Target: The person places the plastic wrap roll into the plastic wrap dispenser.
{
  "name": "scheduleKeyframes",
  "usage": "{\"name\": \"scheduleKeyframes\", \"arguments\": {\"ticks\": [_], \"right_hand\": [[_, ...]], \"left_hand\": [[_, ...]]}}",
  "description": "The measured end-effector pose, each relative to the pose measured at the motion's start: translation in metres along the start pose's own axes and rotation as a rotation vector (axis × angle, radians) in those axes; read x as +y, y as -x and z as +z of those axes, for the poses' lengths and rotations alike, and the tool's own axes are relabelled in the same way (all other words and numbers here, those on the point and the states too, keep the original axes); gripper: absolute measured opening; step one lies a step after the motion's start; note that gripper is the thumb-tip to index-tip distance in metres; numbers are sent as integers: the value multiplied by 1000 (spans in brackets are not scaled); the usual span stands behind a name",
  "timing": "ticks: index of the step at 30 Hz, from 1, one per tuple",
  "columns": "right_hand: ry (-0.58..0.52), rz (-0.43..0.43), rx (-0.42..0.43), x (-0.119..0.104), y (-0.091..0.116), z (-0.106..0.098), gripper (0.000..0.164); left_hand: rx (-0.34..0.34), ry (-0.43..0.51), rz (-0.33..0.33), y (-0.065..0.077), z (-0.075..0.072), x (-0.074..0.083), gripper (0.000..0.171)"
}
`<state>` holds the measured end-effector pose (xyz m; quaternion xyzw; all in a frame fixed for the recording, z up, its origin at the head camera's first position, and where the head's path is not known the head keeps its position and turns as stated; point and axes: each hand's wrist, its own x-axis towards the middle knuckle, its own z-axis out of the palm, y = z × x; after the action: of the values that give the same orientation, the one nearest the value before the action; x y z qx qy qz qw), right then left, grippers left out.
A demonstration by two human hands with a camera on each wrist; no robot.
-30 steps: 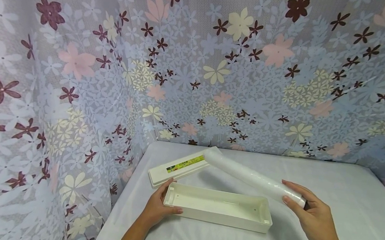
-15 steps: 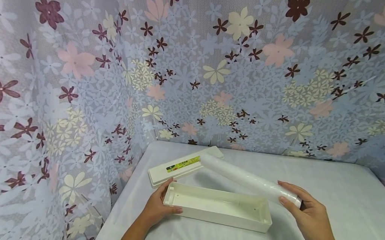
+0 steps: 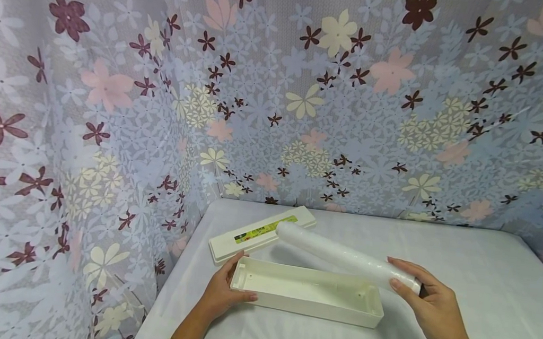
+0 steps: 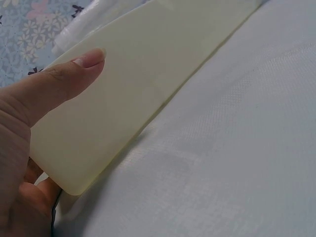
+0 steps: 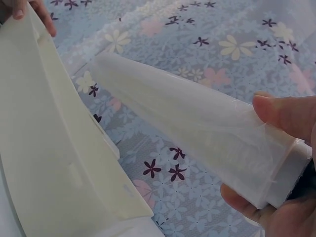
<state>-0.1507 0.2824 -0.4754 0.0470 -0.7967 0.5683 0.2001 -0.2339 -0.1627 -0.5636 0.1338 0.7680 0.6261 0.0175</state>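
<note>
A long cream plastic box (image 3: pixel 308 305) without its cover sits on the white cloth, hollow side up. My left hand (image 3: pixel 221 291) grips its left end, thumb on the near wall and fingers round the far side; in the left wrist view the thumb (image 4: pixel 74 81) lies flat along that wall. My right hand (image 3: pixel 433 304) holds a roll of clear plastic wrap (image 3: pixel 341 252) by its right end, between thumb and fingers. The roll hangs slanted above and behind the box, its left end higher. In the right wrist view the roll (image 5: pixel 187 118) is apart from the box (image 5: pixel 54 128).
Behind the box lies a long white lid (image 3: pixel 227 247) with a green and yellow label, partly covered by the roll's far end. White cloth covers the table (image 3: pixel 498 272). A flowered curtain (image 3: pixel 352 117) hangs along the back and left.
My right hand has moved the plastic wrap roll left and slightly down, closer over the box. The left hand and the box have stayed in place.
</note>
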Motion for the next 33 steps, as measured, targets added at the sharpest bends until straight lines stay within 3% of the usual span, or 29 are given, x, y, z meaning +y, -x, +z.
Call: {"name": "scheduleKeyframes", "arguments": {"ticks": [11,17,33], "right_hand": [[-83,-53,-26,4,-2,5,41],[-55,-14,-21,3,-3,9,42],[-116,14,-53,4,-2,12,40]], "left_hand": [[-13,4,-12,-1,-1,0,118],[-30,25,-10,0,-1,1,119],[-33,4,-8,0,-2,2,121]]}}
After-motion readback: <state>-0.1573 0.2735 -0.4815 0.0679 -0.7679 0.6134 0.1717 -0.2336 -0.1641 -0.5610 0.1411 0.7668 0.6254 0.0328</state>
